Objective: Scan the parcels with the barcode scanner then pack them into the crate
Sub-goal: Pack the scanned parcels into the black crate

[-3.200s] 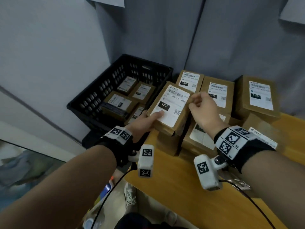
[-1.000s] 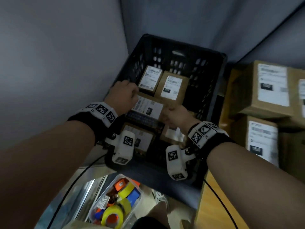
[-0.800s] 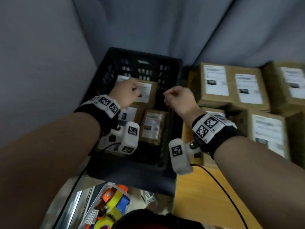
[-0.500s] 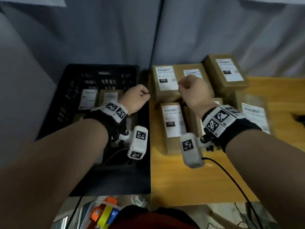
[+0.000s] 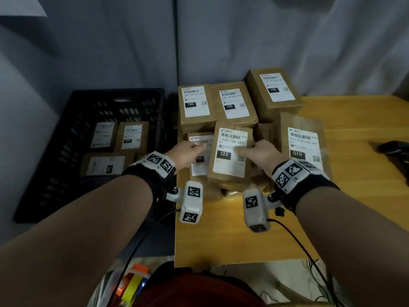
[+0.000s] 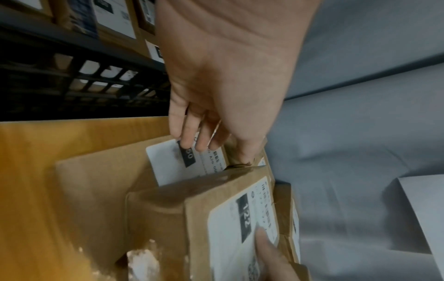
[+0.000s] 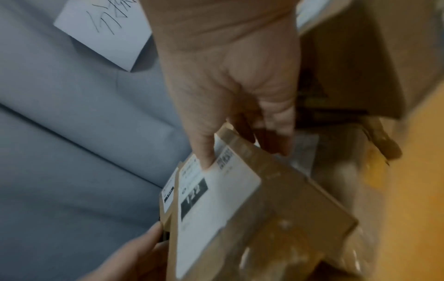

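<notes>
On the wooden table (image 5: 254, 235), the 122 parcel (image 5: 229, 160) sits between both hands. Only the head view shows the crate (image 5: 73, 120) at nine o'clock. The right hand (image 5: 263, 154) grips the parcel, thumb on its label; the left hand (image 5: 184, 152) reaches its left edge, fingers loosely extended.

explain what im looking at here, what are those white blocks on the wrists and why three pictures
No machine here: a person works with bare hands. The white blocks are small cameras strapped to each wrist. The big picture comes from a camera on the head; the other two look along each hand. On the wooden table lies a pile of cardboard parcels with labels. The right hand grips the parcel marked 122, thumb on its label. The left hand touches the parcel beside it, marked 150. The black crate on the left already holds parcels. A dark object, probably the scanner, lies far right.
</notes>
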Demonstrator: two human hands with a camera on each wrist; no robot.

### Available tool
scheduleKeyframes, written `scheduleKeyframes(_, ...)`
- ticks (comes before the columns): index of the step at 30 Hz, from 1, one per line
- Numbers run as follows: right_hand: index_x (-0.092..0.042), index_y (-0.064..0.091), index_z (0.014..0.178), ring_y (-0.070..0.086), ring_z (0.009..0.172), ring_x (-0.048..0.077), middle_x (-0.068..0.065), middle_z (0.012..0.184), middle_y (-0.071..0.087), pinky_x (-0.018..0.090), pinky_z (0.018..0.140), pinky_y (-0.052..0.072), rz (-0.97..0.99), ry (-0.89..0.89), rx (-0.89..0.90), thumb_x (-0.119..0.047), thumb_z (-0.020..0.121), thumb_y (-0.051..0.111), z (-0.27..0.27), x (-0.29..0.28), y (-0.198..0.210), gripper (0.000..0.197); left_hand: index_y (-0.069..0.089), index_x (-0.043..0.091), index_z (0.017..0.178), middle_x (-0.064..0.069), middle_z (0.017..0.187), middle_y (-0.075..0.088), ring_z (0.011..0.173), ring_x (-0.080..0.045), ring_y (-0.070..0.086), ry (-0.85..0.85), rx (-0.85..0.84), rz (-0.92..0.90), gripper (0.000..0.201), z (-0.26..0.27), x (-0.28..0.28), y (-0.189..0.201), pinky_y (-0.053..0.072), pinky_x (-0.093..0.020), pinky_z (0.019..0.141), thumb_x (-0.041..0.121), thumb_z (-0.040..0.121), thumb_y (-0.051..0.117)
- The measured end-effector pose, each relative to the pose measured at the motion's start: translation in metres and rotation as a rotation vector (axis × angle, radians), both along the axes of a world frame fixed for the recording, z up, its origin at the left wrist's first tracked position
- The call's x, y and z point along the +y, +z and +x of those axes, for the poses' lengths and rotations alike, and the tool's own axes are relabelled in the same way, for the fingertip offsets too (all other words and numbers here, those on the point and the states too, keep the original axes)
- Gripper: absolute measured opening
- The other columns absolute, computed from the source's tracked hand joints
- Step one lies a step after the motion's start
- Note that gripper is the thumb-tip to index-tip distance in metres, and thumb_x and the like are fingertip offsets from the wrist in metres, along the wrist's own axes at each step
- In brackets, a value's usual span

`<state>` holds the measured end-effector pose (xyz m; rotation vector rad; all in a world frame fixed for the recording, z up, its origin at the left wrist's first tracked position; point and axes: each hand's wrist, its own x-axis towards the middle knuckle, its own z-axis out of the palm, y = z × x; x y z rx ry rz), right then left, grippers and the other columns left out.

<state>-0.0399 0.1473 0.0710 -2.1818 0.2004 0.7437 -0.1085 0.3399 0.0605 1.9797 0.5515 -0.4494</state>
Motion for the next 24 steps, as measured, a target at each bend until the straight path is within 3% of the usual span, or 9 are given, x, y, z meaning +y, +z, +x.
scheduleKeyframes(2,-0.016,0.059,0.104,0.059,0.087,0.019,0.003,0.11,0.064,0.033,0.076,0.048,0.078,-0.028,0.134,-0.05,0.086,0.066,-0.01,0.004,-0.006,0.039,0.058,0.016,0.113,-0.004,0.109,0.057,0.102,-0.022,0.06,0.013,0.041,-0.058,0.035,-0.007,-0.006,-0.001,0.051,-0.032,0.087,0.044,0.099,0.043)
scheduleKeyframes(5,-0.018,0.039,0.141,0.055,0.11,0.022,0.0,0.126,0.057,0.033,0.088,0.042,0.18,-0.085,0.124,-0.052,0.084,0.066,-0.017,0.011,-0.013,0.071,0.049,0.021,0.135,0.0,0.128,0.058,0.108,-0.017,0.06,0.06,0.082,-0.192,0.048,-0.016,-0.014,-0.002,0.051,-0.028,0.087,0.049,0.096,0.046)
scheduleKeyframes(8,-0.029,0.023,0.147,0.059,0.1,0.014,-0.005,0.124,0.059,0.035,0.082,0.049,0.327,-0.098,0.045,-0.047,0.084,0.067,-0.02,0.015,-0.01,0.08,0.044,0.031,0.137,0.006,0.125,0.058,0.108,-0.013,0.059,0.128,0.021,-0.306,0.052,-0.022,-0.01,0.001,0.05,-0.031,0.092,0.054,0.091,0.052)
scheduleKeyframes(12,-0.036,0.026,0.139,0.061,0.096,0.006,-0.013,0.108,0.062,0.024,0.077,0.051,0.489,0.006,-0.046,-0.026,0.089,0.064,-0.022,0.033,0.006,0.063,0.028,0.046,0.14,0.008,0.136,0.052,0.121,-0.017,0.052,0.2,-0.075,-0.492,0.061,-0.031,0.026,0.012,0.039,-0.045,0.105,0.04,0.09,0.061)
scheduleKeyframes(15,-0.04,0.029,0.134,0.06,0.099,0.004,-0.012,0.113,0.062,0.015,0.069,0.05,0.561,0.069,-0.05,-0.03,0.09,0.064,-0.028,0.071,0.02,0.057,0.021,0.055,0.14,0.005,0.131,0.055,0.117,-0.02,0.056,0.174,-0.053,-0.562,0.076,-0.043,0.066,0.021,0.043,-0.044,0.099,0.025,0.087,0.067)
scheduleKeyframes(17,-0.039,0.031,0.135,0.061,0.097,0.004,-0.008,0.116,0.063,0.02,0.075,0.05,0.57,0.082,-0.042,-0.039,0.087,0.066,-0.032,0.106,0.022,0.059,0.027,0.052,0.14,-0.002,0.13,0.057,0.114,-0.027,0.059,0.216,-0.034,-0.6,0.083,-0.054,0.095,0.025,0.051,-0.044,0.092,0.023,0.077,0.072)
scheduleKeyframes(19,-0.038,0.026,0.141,0.06,0.1,0.005,-0.007,0.123,0.061,0.025,0.083,0.05,0.578,0.146,0.009,-0.044,0.085,0.068,-0.036,0.144,0.019,0.07,0.034,0.04,0.141,-0.006,0.13,0.058,0.112,-0.03,0.062,0.332,-0.067,-0.601,0.075,-0.064,0.126,0.024,0.055,-0.04,0.089,0.024,0.077,0.07)
scheduleKeyframes(21,-0.042,0.017,0.145,0.058,0.108,0.01,-0.008,0.128,0.056,0.039,0.091,0.054,0.598,0.244,0.123,-0.045,0.084,0.069,-0.041,0.186,0.008,0.081,0.041,0.032,0.138,-0.006,0.128,0.061,0.107,-0.026,0.065,0.45,-0.119,-0.55,0.056,-0.073,0.159,0.021,0.055,-0.036,0.089,0.029,0.087,0.064)
scheduleKeyframes(24,-0.039,0.021,0.145,0.06,0.106,0.015,-0.003,0.124,0.056,0.044,0.087,0.058,0.602,0.23,0.244,-0.04,0.083,0.07,-0.045,0.248,-0.015,0.079,0.051,0.037,0.122,-0.001,0.119,0.064,0.105,-0.021,0.065,0.504,-0.118,-0.412,0.033,-0.087,0.207,0.008,0.052,-0.037,0.093,0.043,0.09,0.058)
